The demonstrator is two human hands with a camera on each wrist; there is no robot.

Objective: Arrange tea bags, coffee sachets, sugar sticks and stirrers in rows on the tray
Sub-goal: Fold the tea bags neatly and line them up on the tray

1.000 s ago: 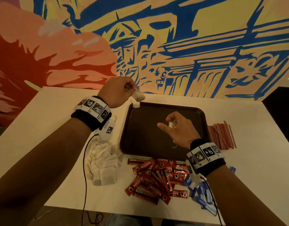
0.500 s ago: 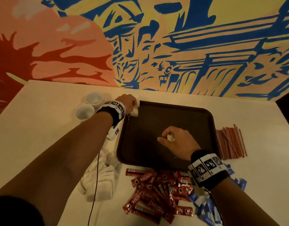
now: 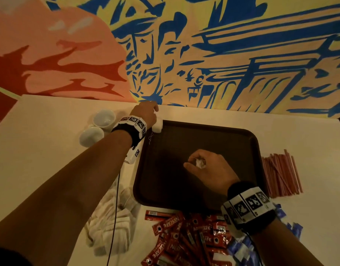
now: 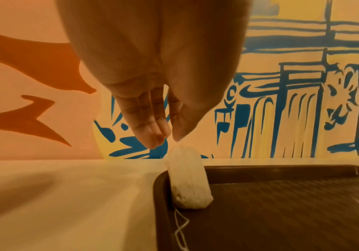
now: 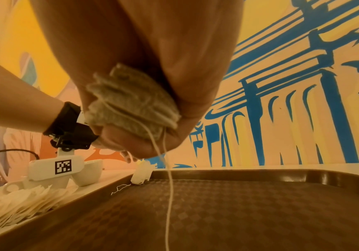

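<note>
Tea bag (image 4: 188,178) number one stands nearly upright in the far left corner of the brown tray (image 3: 232,135), its bottom edge on the tray floor, its long axis running up toward the left hand (image 3: 146,113) above it. The left fingers (image 4: 150,134) pinch its gathered top, so the bag leans against the tray's rim wall while its string (image 4: 179,229) lies in loose zigzags on the floor just in front. To lie flat in a row it would have to tip forward, long axis pointing across the tray.

The right hand (image 3: 209,167) hovers over the middle of the tray, curled round a bunch of further tea bags (image 5: 129,103), with a string (image 5: 169,195) dangling from them toward the tray.

These bags look light, soft and limp. They will likely crumple under a firm squeeze, and the paper could tear, so a gentle pinch at the top seam or a corner seems best. The trailing strings may snag.

On the worktop (image 3: 50,150) wait the tea bag pile (image 3: 111,223), coffee sachets (image 3: 186,239), blue sugar sticks (image 3: 240,250) and stirrers (image 3: 280,175).
</note>
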